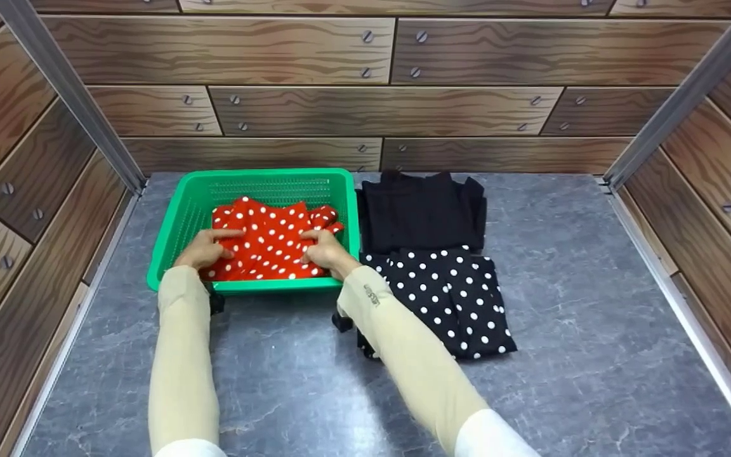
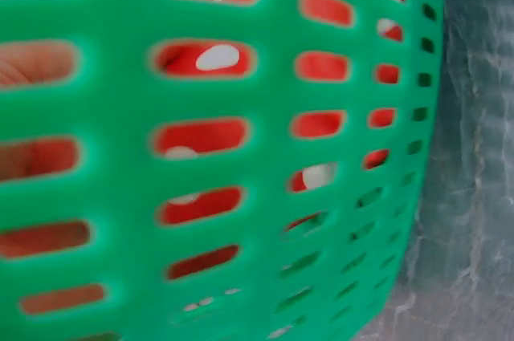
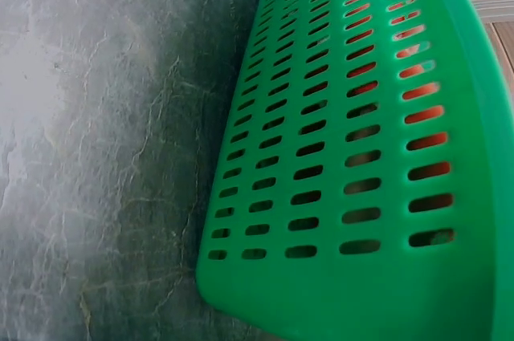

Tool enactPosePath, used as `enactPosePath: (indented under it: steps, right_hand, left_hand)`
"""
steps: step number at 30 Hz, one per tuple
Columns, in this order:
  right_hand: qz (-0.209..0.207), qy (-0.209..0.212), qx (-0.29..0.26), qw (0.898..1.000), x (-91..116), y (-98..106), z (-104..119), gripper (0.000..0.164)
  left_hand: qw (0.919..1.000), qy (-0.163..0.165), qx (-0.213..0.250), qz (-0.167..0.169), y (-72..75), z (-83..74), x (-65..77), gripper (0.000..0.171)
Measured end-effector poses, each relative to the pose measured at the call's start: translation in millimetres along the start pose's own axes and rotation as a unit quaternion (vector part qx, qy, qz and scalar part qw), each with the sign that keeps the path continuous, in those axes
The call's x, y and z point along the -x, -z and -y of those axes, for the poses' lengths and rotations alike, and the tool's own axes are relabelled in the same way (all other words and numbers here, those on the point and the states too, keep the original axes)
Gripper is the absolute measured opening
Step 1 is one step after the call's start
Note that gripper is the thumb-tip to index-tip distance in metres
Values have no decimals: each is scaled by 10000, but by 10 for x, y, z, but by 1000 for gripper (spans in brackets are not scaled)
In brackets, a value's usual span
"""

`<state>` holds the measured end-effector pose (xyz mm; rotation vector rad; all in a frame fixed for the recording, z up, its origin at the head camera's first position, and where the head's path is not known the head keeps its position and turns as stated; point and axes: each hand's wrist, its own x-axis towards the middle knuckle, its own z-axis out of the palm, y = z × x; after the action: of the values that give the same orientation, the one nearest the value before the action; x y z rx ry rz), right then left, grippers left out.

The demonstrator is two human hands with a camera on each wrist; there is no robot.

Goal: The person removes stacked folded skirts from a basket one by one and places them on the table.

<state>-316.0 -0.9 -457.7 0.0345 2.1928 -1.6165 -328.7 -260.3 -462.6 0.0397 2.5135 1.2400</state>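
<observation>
A red garment with white dots (image 1: 264, 244) lies bunched inside a green plastic basket (image 1: 257, 172). At its left side my left hand (image 1: 202, 251) grips the cloth, with a finger and the thumb showing on top. My right hand (image 1: 329, 251) holds the opposite side near the basket's right wall. The other fingers are mostly hidden by cloth and hands. Through the slots in the left wrist view, skin and red dotted cloth (image 2: 210, 136) show, blurred. The right wrist view has the basket's slotted outer wall (image 3: 337, 132), with bits of red behind it.
Right of the basket lies a folded black garment (image 1: 426, 212). Nearer me is a folded black garment with white dots (image 1: 460, 298), partly under my right forearm. All rest on a grey marbled surface (image 1: 594, 330). Wood-patterned walls (image 1: 340, 111) enclose the back and sides.
</observation>
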Motion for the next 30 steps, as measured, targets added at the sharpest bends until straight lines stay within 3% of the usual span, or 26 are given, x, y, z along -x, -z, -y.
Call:
enactPosePath:
  steps: [3, 8, 14, 22, 30]
  right_hand:
    - [25, 27, -16, 10000, 0, 22, 4, 66]
    - [63, 114, -102, 9999, 25, 114, 46, 71]
    - [232, 626, -110, 9977, 100, 246, 156, 74]
    - [325, 1064, -223, 9935, 214, 455, 262, 76]
    - [193, 1486, -183, 9885, 301, 667, 292, 73]
  left_hand:
    - [9998, -86, -167, 50, 34, -41, 41, 53]
    - [9997, -5, -251, 36, 115, -172, 145, 54]
    - [9999, -80, -46, -116, 194, -273, 285, 62]
    - [9961, -360, 60, -805, 166, -328, 422, 66]
    - [9878, -562, 716, -1263, 27, -437, 533, 64]
